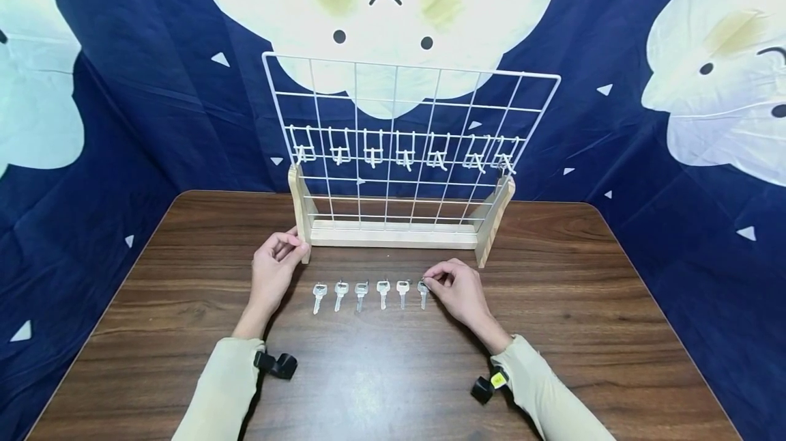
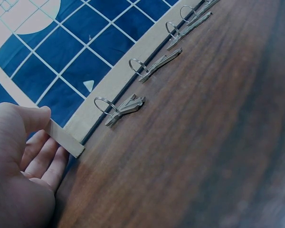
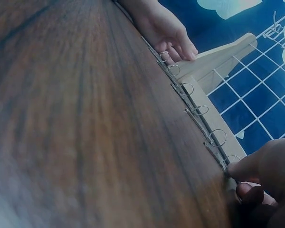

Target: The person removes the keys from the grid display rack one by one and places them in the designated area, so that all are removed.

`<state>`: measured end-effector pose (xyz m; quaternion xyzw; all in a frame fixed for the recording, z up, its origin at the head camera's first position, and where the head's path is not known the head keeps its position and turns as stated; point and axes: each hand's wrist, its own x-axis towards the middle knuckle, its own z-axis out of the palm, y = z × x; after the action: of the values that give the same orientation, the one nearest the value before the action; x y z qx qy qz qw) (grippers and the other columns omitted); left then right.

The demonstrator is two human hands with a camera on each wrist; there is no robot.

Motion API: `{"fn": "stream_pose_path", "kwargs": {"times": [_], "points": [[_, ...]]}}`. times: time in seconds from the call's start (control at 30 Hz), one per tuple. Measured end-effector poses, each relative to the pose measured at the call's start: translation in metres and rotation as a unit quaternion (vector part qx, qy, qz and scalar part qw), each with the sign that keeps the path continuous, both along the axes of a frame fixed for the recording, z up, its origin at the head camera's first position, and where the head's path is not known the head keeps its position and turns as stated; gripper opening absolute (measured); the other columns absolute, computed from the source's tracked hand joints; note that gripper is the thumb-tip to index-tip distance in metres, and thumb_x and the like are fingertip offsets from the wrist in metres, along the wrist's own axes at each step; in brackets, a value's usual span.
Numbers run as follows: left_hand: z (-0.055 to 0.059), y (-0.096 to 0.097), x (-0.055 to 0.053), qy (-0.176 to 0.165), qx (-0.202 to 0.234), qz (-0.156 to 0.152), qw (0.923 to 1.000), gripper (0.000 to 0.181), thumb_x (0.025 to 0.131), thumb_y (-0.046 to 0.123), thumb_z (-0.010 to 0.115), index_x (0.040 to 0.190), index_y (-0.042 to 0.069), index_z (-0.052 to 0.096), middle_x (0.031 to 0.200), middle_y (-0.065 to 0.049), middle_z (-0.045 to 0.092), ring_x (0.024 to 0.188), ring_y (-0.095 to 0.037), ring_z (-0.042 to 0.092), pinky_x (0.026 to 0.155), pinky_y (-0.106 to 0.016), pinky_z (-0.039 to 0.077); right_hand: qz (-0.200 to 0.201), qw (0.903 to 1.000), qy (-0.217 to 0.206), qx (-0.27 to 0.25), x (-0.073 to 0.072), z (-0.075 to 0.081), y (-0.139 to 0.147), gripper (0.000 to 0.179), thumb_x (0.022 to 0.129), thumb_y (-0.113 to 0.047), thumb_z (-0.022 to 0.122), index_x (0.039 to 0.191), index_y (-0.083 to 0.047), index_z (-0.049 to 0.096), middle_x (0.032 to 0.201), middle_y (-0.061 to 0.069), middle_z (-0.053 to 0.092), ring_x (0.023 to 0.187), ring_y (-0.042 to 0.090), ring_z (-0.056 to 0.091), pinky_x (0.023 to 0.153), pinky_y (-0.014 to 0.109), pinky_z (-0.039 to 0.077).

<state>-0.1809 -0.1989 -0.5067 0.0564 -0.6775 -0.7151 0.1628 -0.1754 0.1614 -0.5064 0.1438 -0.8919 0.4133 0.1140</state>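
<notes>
My left hand [image 1: 276, 267] grips the front end of the rack's left wooden foot [image 1: 300, 219], thumb in front and fingers behind, as the left wrist view also shows. With thumb and forefinger my right hand [image 1: 459, 289] pinches the ring end of the rightmost key [image 1: 423, 296], whose blade lies toward me on the table. Several more silver keys lie in a row to its left, from the leftmost key [image 1: 319, 297] to the key [image 1: 402, 294] beside the pinched one. Each has a split ring [image 2: 104, 105] standing up, seen in both wrist views.
Behind the keys stands a white wire grid rack [image 1: 393, 181] on a wooden base [image 1: 393, 235]. Several white hooks [image 1: 373, 156] hang in a row across the grid. The brown wooden table [image 1: 368, 386] ends at a blue cloth [image 1: 153, 86] with cloud patterns.
</notes>
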Motion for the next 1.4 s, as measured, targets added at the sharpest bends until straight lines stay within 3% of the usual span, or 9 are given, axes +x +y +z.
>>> {"fn": "stream_pose_path", "kwargs": {"times": [0.43, 0.8, 1.03, 1.27, 1.4], "points": [[-0.001, 0.0, -0.001, -0.003, -0.002, 0.002, 1.0, 0.016, 0.101, -0.012, 0.071, 0.107, -0.019, 0.058, 0.15, -0.029, 0.064, 0.113, 0.006, 0.07, 0.102, -0.013, 0.057, -0.017, 0.9991, -0.033, -0.019, 0.0, 0.002, 0.0, 0.014, 0.086, -0.005, 0.095, 0.09, -0.013, 0.083, 0.08, -0.003, 0.069, 0.064, 0.001, 0.052, 0.058, 0.015, 0.042], [0.0, 0.0, 0.0, -0.008, -0.009, -0.002, 0.9999, 0.019, 0.102, -0.009, 0.072, 0.108, -0.019, 0.057, 0.151, -0.028, 0.064, 0.114, 0.006, 0.069, 0.101, -0.012, 0.057, -0.023, 0.9972, -0.035, -0.061, 0.001, 0.0, 0.002, 0.009, 0.09, 0.0, 0.088, 0.091, -0.008, 0.083, 0.079, -0.001, 0.071, 0.062, 0.001, 0.049, 0.056, 0.016, 0.039], [0.0, 0.0, 0.001, -0.011, -0.014, -0.002, 0.9998, 0.02, 0.103, -0.009, 0.072, 0.109, -0.02, 0.057, 0.152, -0.027, 0.063, 0.113, 0.008, 0.069, 0.101, -0.011, 0.056, -0.029, 0.9875, -0.053, -0.146, 0.001, 0.002, 0.004, 0.003, 0.096, -0.004, 0.084, 0.096, -0.001, 0.082, 0.079, 0.003, 0.07, 0.058, -0.002, 0.044, 0.053, 0.013, 0.033], [0.001, 0.0, 0.001, -0.008, -0.016, 0.001, 0.9998, 0.021, 0.102, -0.009, 0.072, 0.109, -0.021, 0.056, 0.151, -0.027, 0.064, 0.114, 0.007, 0.069, 0.1, -0.011, 0.056, -0.03, 0.9721, -0.019, -0.232, 0.003, 0.016, 0.001, 0.005, 0.098, 0.0, 0.081, 0.1, 0.005, 0.08, 0.072, 0.015, 0.068, 0.049, 0.003, 0.048, 0.045, 0.012, 0.032], [0.001, 0.0, 0.001, -0.006, -0.012, 0.0, 0.9999, 0.021, 0.102, -0.01, 0.072, 0.11, -0.022, 0.056, 0.152, -0.028, 0.064, 0.114, 0.007, 0.069, 0.101, -0.012, 0.057, -0.039, 0.9688, 0.015, -0.244, 0.006, 0.027, 0.0, 0.003, 0.097, 0.002, 0.081, 0.101, 0.003, 0.081, 0.071, 0.01, 0.068, 0.051, 0.003, 0.048, 0.046, 0.013, 0.033]]}}
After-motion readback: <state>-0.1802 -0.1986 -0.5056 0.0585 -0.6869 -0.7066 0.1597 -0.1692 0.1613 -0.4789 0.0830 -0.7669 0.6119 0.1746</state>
